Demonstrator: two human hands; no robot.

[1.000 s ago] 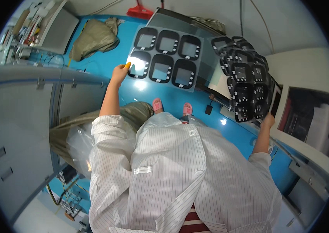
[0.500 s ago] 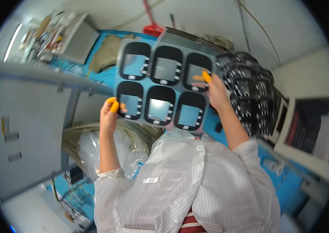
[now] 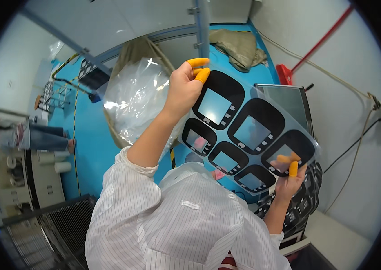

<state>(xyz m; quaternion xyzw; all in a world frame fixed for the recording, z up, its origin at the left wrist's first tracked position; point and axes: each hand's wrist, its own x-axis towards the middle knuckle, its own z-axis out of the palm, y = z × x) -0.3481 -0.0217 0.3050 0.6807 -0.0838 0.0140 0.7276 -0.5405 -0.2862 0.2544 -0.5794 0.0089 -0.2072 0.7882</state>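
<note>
A clear plastic sheet [image 3: 249, 127] printed with several black rounded frames, each around a clear window, is stretched at a slant between my hands. My left hand [image 3: 183, 87] pinches its upper left corner, with orange finger covers on thumb and fingertip. My right hand [image 3: 290, 181] grips the sheet's lower right edge; its covered thumb is in front, and fingers show through the film behind. Below the sheet, beside my right forearm, similar black printed sheets [image 3: 302, 204] are stacked, partly hidden.
A large bag [image 3: 132, 101] lined with clear plastic stands left of my left forearm. Beyond the sheet are a crumpled khaki cloth [image 3: 240, 47] and a red long-handled dustpan [image 3: 285, 74]. Another person [image 3: 28, 135] is at far left. A dark rack [image 3: 51, 234] stands lower left.
My view has swung to the left. The sheet has turned from nearly level to a steep slant, left hand high and right hand low. Both hands keep hold of it.
</note>
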